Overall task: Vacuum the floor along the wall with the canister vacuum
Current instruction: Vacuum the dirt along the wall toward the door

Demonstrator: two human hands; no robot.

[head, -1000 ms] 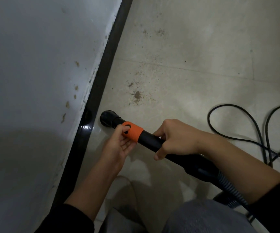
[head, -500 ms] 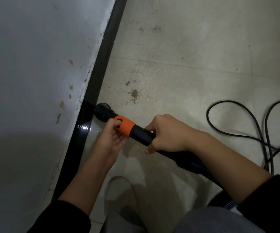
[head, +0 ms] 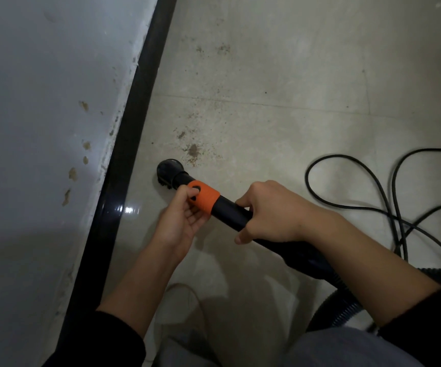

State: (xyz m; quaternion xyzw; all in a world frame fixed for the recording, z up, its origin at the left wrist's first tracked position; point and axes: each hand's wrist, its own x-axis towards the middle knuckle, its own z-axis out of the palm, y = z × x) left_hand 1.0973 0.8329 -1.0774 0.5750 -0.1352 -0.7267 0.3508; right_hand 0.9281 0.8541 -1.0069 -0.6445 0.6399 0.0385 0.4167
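Observation:
A black vacuum wand (head: 231, 211) with an orange collar (head: 204, 199) slants from lower right toward the wall. Its round brush nozzle (head: 169, 172) rests on the pale tiled floor (head: 280, 75), a short way right of the black baseboard (head: 132, 144). My left hand (head: 181, 221) grips the orange collar from below, thumb on top. My right hand (head: 269, 211) is wrapped around the black tube just behind it. The ribbed hose (head: 346, 300) runs off under my right forearm. A patch of brown dirt (head: 193, 151) lies just beyond the nozzle.
The white wall (head: 42, 128), with chipped brown spots, fills the left side. A black power cord (head: 373, 205) loops on the floor at the right. More dirt specks (head: 222, 49) lie farther along the floor. My grey-clad knee (head: 346, 348) is at the bottom.
The nozzle went left to the baseboard half a second ago, then came back right and away from it. Both hands kept their grip on the wand.

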